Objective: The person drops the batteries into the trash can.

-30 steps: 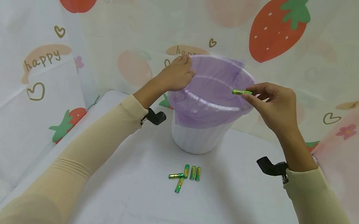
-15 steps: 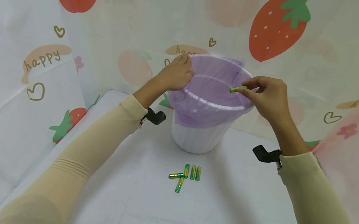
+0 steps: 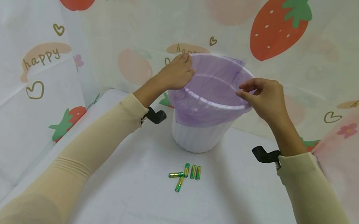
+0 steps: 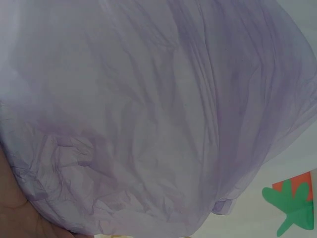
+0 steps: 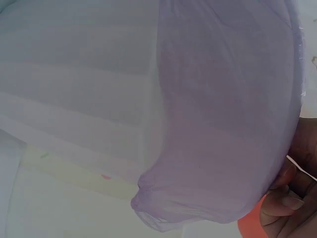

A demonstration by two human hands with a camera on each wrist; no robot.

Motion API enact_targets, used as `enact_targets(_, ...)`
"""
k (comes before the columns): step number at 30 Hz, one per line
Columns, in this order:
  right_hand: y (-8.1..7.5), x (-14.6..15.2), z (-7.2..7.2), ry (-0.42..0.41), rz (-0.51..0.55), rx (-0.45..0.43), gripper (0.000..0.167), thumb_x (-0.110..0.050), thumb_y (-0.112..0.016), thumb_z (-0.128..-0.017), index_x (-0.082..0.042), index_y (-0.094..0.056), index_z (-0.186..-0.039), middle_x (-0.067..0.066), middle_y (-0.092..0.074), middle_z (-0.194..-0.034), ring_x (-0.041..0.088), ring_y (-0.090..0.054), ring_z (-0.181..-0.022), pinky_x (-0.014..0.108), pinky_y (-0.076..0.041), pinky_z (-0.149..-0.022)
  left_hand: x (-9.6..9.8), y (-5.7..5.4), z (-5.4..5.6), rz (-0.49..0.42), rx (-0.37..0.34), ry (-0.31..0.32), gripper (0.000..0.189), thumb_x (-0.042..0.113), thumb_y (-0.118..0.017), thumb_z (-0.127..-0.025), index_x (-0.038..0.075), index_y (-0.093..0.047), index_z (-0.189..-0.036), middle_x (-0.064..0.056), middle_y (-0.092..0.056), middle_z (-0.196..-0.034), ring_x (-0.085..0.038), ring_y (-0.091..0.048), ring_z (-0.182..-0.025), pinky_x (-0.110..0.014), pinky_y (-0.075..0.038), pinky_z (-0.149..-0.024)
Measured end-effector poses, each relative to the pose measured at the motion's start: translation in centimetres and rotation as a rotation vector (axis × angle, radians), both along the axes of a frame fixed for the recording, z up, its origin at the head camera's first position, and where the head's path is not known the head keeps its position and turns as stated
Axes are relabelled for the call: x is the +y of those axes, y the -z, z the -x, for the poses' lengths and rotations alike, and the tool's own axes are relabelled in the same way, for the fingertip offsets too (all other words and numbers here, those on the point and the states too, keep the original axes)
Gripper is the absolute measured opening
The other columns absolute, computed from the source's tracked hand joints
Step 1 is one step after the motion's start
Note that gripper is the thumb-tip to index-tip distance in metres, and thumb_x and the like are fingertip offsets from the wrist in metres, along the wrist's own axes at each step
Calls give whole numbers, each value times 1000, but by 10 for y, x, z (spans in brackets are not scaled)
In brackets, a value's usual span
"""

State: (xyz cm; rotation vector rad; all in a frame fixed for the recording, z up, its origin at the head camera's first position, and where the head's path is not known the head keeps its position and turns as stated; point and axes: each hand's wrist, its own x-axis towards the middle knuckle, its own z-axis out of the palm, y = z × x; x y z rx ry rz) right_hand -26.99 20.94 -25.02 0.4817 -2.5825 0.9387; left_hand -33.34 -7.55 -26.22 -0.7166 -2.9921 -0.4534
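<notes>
A white trash bin (image 3: pixel 196 138) stands upright, lined with a purple plastic bag (image 3: pixel 198 115) folded over its rim. My left hand (image 3: pixel 177 72) grips the bin's rim on the left side, through the bag. Over the right part of the rim hovers my right hand (image 3: pixel 267 98); its thumb and index finger are slightly apart with nothing seen between them. Closer to me on the table lie several green-and-yellow batteries (image 3: pixel 193 171), one of them sideways (image 3: pixel 175 175). The bottom of the bin's inside is hidden from view.
A white cloth covers the table (image 3: pixel 146 201). Behind the bin hangs a curtain (image 3: pixel 148 24) printed with strawberries and hearts, which also closes in the left and right sides. A black wrist mount (image 3: pixel 265 155) sticks out from the right sleeve.
My right hand moved left over the bin with a battery pinched in it, then let go; the battery is out of sight now. The left hand stayed on the rim.
</notes>
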Motion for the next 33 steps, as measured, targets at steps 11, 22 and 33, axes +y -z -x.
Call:
enact_targets(11, 4, 1, -10, -13, 8, 50, 17, -22, -82, -88, -7, -80, -96, 6, -72, -80, 11, -57, -61, 14, -44, -50, 0, 1, 0, 7, -4, 2, 63, 28, -21, -111, -14, -7, -156, -28, -2, -166, -35, 2, -156, -34, 5, -126)
enact_targets(22, 16, -5, -42, -69, 29, 195, 6, -14, -79, -90, -9, -80, -93, 1, -75, -83, 6, -60, -66, 14, -43, -51, 1, 1, 1, -7, -15, -3, 63, 29, -20, -111, -13, -7, -156, -27, 0, -167, -34, 3, -156, -34, 5, -126)
enact_targets(33, 41, -13, -75, -167, 75, 265, 6, -7, -81, -86, -11, -79, -90, -6, -72, -80, 3, -60, -68, 14, -47, -58, 0, 2, 2, 3, 1, 1, 63, 28, -20, -111, -14, -8, -156, -27, -1, -166, -34, 2, -156, -34, 5, -126)
